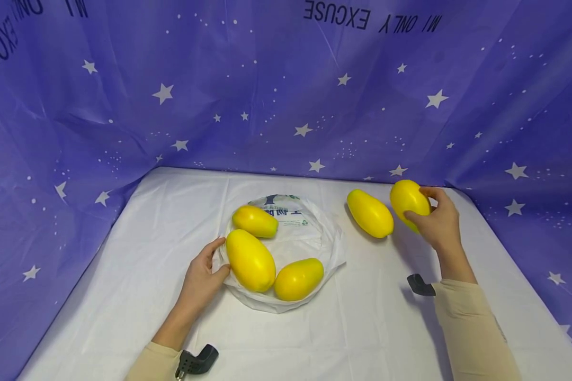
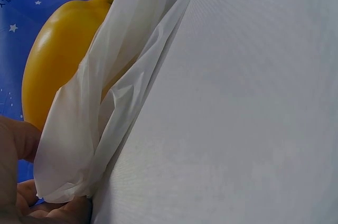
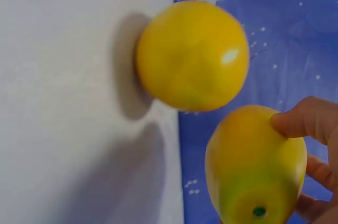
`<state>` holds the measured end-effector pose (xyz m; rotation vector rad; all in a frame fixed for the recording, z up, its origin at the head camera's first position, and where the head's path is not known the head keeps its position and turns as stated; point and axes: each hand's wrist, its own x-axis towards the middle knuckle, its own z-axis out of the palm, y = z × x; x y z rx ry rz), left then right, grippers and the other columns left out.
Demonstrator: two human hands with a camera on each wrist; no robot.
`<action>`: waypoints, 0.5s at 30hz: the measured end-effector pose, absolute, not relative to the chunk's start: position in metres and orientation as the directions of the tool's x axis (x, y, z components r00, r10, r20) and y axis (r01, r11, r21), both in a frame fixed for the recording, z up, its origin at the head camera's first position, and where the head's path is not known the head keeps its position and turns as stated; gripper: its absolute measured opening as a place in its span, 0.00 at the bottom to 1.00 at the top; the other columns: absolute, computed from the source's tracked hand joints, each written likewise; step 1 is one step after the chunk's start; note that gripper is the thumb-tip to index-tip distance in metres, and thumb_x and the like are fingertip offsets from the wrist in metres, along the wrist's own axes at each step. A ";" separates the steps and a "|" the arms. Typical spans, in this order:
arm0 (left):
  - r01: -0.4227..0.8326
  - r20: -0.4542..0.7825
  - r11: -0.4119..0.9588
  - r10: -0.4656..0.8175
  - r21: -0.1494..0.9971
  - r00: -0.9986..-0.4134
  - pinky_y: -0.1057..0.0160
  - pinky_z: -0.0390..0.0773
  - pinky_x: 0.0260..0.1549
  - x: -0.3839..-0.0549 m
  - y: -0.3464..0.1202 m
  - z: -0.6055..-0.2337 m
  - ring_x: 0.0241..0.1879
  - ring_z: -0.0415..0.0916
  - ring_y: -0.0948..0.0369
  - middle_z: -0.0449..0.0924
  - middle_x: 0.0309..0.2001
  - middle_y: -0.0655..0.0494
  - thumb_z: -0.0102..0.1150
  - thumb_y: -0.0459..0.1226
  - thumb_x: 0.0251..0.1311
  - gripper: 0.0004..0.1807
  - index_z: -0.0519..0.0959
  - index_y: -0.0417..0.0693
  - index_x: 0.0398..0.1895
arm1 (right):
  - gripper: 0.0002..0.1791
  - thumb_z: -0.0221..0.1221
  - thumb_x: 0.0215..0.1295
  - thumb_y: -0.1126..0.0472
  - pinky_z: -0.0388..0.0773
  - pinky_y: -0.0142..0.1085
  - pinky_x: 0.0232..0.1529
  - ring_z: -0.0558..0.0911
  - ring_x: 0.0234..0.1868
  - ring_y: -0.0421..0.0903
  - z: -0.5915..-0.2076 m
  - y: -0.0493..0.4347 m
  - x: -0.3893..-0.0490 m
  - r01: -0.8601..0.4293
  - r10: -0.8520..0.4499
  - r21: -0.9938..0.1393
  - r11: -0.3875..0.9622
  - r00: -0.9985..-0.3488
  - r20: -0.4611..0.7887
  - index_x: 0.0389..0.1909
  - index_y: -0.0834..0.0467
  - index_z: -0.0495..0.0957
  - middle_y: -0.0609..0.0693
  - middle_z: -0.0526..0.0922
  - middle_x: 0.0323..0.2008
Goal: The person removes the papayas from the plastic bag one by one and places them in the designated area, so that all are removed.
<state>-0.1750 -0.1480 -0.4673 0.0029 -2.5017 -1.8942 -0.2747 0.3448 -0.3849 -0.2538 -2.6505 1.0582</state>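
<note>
My right hand (image 1: 440, 219) grips a yellow papaya (image 1: 410, 203) with a greenish end, held above the table at the right; its shadow falls on the cloth in the right wrist view. Just left of it, another papaya (image 1: 370, 214) lies on the table. My left hand (image 1: 202, 278) holds the left rim of a white plastic bag (image 1: 333, 246), its thumb and fingers about the edge in the left wrist view. On the spread bag lie a large papaya (image 1: 251, 260) beside that hand, a smaller papaya (image 1: 255, 221) behind it and a papaya (image 1: 299, 279) at the front right.
White cloth covers the table (image 1: 362, 328). A purple star-printed curtain (image 1: 267, 95) rises at the back and both sides. Dark print (image 1: 288, 211) shows on the bag's far part. Each wrist wears a black camera mount (image 1: 197, 360).
</note>
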 end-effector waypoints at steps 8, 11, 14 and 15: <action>0.001 0.005 0.268 -0.012 0.963 -1.000 0.53 0.52 0.69 -0.175 -0.149 -0.469 0.73 0.49 0.57 0.55 0.74 0.48 0.55 0.27 0.61 0.34 0.61 0.43 0.72 | 0.41 0.69 0.55 0.58 0.68 0.59 0.58 0.68 0.59 0.64 -0.407 0.357 -0.274 0.133 0.277 -0.692 0.710 -0.955 0.100 0.69 0.62 0.62 0.64 0.64 0.67; 0.009 0.011 0.273 -0.009 0.962 -1.000 0.53 0.53 0.69 -0.175 -0.148 -0.468 0.73 0.50 0.56 0.55 0.74 0.48 0.54 0.27 0.61 0.33 0.62 0.43 0.71 | 0.42 0.69 0.56 0.58 0.64 0.61 0.60 0.66 0.62 0.66 -0.414 0.361 -0.274 0.163 0.286 -0.679 0.716 -0.955 0.073 0.70 0.61 0.61 0.64 0.63 0.68; 0.008 0.011 0.275 -0.009 0.961 -1.000 0.54 0.53 0.69 -0.175 -0.148 -0.468 0.73 0.50 0.57 0.55 0.74 0.49 0.54 0.27 0.60 0.33 0.62 0.44 0.71 | 0.43 0.69 0.56 0.57 0.64 0.61 0.61 0.65 0.63 0.66 -0.417 0.363 -0.274 0.181 0.294 -0.668 0.722 -0.954 0.059 0.70 0.61 0.60 0.64 0.62 0.69; 0.008 0.012 0.277 -0.011 0.961 -1.000 0.54 0.53 0.69 -0.175 -0.148 -0.468 0.73 0.50 0.58 0.55 0.74 0.49 0.54 0.28 0.60 0.33 0.62 0.44 0.71 | 0.43 0.69 0.56 0.57 0.64 0.62 0.60 0.65 0.63 0.66 -0.418 0.363 -0.275 0.181 0.294 -0.667 0.722 -0.954 0.059 0.70 0.61 0.60 0.64 0.62 0.69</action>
